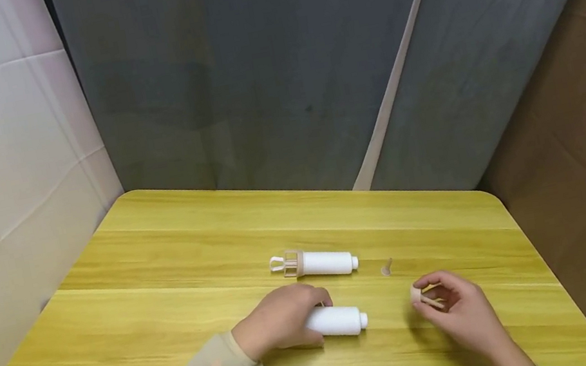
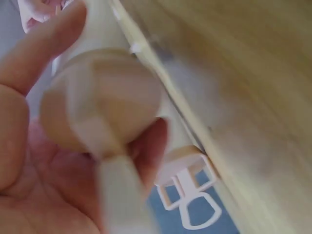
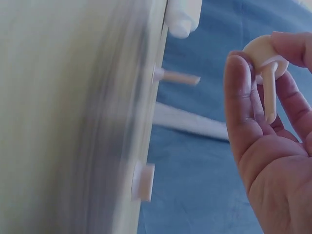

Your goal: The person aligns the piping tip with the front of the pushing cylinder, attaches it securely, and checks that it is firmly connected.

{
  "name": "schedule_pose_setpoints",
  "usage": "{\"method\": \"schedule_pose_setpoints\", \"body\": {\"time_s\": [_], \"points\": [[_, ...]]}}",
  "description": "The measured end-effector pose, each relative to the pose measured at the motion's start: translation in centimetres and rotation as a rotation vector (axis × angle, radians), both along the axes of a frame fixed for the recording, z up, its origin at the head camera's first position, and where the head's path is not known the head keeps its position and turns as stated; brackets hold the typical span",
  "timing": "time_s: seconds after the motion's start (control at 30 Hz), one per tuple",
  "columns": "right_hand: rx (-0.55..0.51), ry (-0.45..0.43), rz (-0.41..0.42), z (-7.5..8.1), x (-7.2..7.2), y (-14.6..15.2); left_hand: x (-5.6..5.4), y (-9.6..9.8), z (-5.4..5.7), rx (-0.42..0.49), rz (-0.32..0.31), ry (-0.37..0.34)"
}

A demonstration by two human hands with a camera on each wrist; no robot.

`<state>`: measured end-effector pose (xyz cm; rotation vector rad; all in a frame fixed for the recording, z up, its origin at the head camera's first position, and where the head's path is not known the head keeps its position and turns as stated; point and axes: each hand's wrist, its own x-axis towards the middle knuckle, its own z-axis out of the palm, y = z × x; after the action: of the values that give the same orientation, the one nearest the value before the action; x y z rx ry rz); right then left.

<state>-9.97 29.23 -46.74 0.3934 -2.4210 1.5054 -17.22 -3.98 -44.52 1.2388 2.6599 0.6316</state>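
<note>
Ok, wht tube (image 1: 341, 320) in L hand (image 1: 284, 317)

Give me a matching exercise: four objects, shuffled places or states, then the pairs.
1. nearer white cylinder
2. farther white cylinder with beige-framed end
3. beige peg with disc base
4. cream round cap with stem

A. pinched by the right hand
B. lying unheld on the yellow wood-grain table
C. standing upright on its disc
D. gripped by the left hand

Pairs: 1-D, 2-B, 3-C, 4-A
</note>
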Motion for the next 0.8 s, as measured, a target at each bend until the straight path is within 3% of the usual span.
{"method": "schedule_pose_setpoints", "body": {"time_s": [0.17,0.37,0.6,0.8], "points": [[-0.089,-0.016,0.143,0.0,0.3,-1.0,0.3,0.6,0.9,0.145,-0.022,0.088],[-0.225,-0.036,0.295,0.3,0.5,-1.9,0.7,1.3,1.8,0.19,-0.063,0.19],[-0.234,-0.027,0.317,0.0,0.8,-3.0,1.4,1.3,2.0,0.203,-0.094,0.261],[-0.223,0.013,0.334,-0.3,0.7,-3.2,1.7,0.9,1.8,0.212,-0.105,0.278]]}}
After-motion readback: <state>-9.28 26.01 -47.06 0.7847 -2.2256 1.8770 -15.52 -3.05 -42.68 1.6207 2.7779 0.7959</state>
